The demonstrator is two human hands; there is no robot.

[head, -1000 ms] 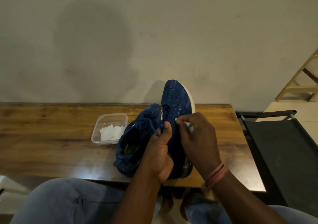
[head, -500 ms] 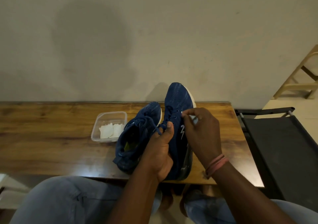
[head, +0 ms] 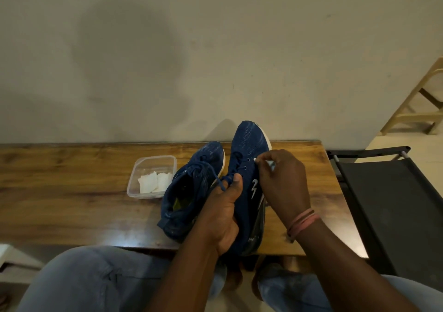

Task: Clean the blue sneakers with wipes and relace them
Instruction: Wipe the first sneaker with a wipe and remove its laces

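Lacing is the step in hand, judging by how things lie: the right-hand sneaker (head: pixel 249 179) stands tilted on its side on the worktop (head: pixel 72 191), toe toward the wall, with several eyelets showing bare along its upper. The left hand (head: pixel 223 213) wraps round the sneaker's collar and pins a loop of blue lace (head: pixel 221 183) under the thumb, fingers curled on the shoe. The right hand (head: pixel 281 182) has its fingers bunched in a pinch on something small and pale near the upper eyelets, probably the lace tip, though too little shows to be sure. The other sneaker (head: pixel 191 191) lies just beside it, touching, already laced and with its opening toward the person. A clear plastic tub (head: pixel 153 163) holding folded white wipes (head: pixel 155 182) sits just to the left of the shoes. To do this well, the left hand should keep the shoe steady and the slack lace tight so earlier crossings do not loosen, while the right feeds the tip straight through the next bare eyelet, then draws it snug. Even lengths on both sides matter; checking them before moving up saves redoing the rows. A frayed tip would call for a twist first.
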